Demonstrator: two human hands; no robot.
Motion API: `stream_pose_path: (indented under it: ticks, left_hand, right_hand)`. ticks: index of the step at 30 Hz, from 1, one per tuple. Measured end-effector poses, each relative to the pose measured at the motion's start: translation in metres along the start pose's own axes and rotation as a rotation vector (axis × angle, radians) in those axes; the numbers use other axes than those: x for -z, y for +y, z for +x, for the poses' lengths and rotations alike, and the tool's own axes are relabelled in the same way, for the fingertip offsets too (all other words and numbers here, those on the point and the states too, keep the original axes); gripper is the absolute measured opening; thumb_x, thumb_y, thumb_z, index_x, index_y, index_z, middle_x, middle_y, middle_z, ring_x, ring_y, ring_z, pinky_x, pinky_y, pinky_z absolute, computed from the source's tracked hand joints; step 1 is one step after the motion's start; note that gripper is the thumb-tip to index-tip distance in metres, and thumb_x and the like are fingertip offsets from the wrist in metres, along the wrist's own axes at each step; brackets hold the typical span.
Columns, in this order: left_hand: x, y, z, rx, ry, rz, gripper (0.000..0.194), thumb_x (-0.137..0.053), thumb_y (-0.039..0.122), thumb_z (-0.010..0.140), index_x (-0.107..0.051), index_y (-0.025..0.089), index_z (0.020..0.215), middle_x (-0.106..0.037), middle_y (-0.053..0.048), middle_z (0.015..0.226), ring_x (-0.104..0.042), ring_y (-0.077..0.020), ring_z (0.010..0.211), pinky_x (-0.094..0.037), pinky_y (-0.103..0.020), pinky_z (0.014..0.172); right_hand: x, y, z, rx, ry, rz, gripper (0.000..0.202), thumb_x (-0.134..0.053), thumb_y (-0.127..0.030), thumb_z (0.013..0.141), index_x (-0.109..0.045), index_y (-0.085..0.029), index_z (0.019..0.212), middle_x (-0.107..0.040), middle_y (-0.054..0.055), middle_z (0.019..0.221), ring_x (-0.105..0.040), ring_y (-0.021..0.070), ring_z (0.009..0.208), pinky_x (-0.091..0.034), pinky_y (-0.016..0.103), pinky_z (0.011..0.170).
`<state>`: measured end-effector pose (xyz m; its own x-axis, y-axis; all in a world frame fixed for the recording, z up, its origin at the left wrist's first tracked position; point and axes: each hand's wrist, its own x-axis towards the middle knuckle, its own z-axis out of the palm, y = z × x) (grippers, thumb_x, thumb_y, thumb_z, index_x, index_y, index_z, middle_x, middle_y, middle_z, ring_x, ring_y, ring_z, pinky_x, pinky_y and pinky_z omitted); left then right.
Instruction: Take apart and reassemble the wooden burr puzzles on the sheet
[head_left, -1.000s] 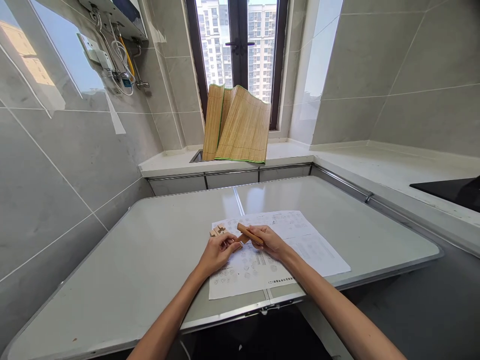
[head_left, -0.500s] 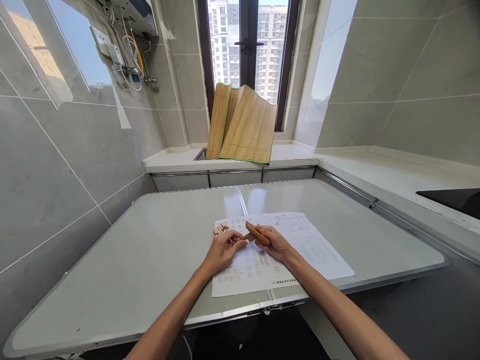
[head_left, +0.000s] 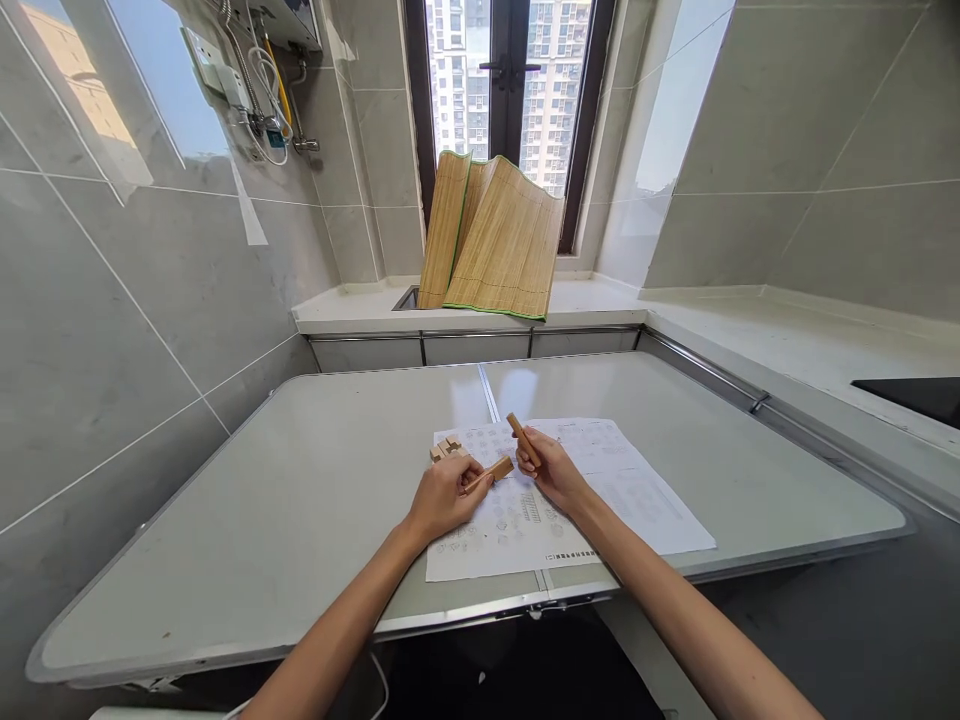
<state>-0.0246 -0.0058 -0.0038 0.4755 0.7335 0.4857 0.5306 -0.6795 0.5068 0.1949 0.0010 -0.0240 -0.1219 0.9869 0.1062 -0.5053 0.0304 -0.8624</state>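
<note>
Over a printed paper sheet (head_left: 637, 500), my left hand (head_left: 444, 495) is closed on a small wooden block (head_left: 501, 467), whose far end sticks out past the fingers. Just to the right, my right hand (head_left: 553, 468) grips a wooden stick (head_left: 523, 438) that tilts up to the left. A gap separates the two pieces. Several light wooden blocks (head_left: 448, 447) sit together at the sheet's upper left edge, right behind my left hand, which hides part of them. Small printed figures cover the sheet.
The sheet lies on a white folding table (head_left: 300, 520) with a metal seam down its middle. Behind it runs a white counter (head_left: 352, 310), where a folded bamboo mat (head_left: 502, 245) leans before a window. A dark cooktop edge (head_left: 915, 398) shows at right.
My hands have drawn apart. The wooden pieces, close together before, are now separate, one in each hand. The right stick has turned more upright. The whole view has shifted slightly.
</note>
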Motion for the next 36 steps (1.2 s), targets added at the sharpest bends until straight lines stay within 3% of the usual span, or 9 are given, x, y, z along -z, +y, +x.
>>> stream_pose_path:
  ticks: [7, 19, 29, 36]
  left_hand:
    - [0.005, 0.002, 0.001, -0.162, -0.030, 0.076, 0.012, -0.065, 0.028, 0.087, -0.062, 0.022, 0.077, -0.065, -0.006, 0.090, -0.056, -0.0240, 0.093, -0.047, -0.043, 0.091]
    - [0.013, -0.003, -0.003, -0.209, -0.112, 0.173, 0.011, -0.066, 0.028, 0.086, -0.061, 0.021, 0.078, -0.061, -0.009, 0.102, -0.053, -0.0268, 0.103, -0.047, -0.047, 0.096]
    - [0.015, -0.004, -0.002, -0.195, -0.105, 0.184, 0.006, -0.064, 0.028, 0.088, -0.063, 0.023, 0.089, -0.061, -0.008, 0.103, -0.053, -0.0276, 0.107, -0.049, -0.046, 0.094]
    - [0.016, -0.007, -0.002, -0.184, -0.134, 0.181, 0.007, -0.064, 0.024, 0.086, -0.061, 0.023, 0.092, -0.061, -0.008, 0.102, -0.054, -0.0281, 0.106, -0.049, -0.046, 0.094]
  right_hand:
    - [0.004, 0.006, 0.002, 0.000, 0.036, -0.130, 0.042, -0.075, -0.059, 0.080, -0.066, -0.019, 0.089, -0.049, -0.004, 0.061, -0.037, 0.0098, 0.051, -0.025, 0.025, 0.048]
    - [0.003, 0.006, 0.000, -0.005, 0.021, -0.218, 0.041, -0.072, -0.060, 0.082, -0.065, -0.020, 0.084, -0.049, -0.004, 0.059, -0.039, 0.0104, 0.052, -0.028, 0.025, 0.049]
    - [-0.002, 0.008, -0.003, 0.066, -0.104, -0.627, 0.043, -0.062, -0.062, 0.088, -0.072, -0.020, 0.082, -0.056, -0.002, 0.066, -0.044, 0.0131, 0.058, -0.032, 0.027, 0.055]
    - [-0.002, 0.011, -0.006, 0.145, -0.160, -0.827, 0.039, -0.066, -0.057, 0.087, -0.071, -0.020, 0.072, -0.064, 0.000, 0.068, -0.050, 0.0157, 0.065, -0.036, 0.028, 0.063]
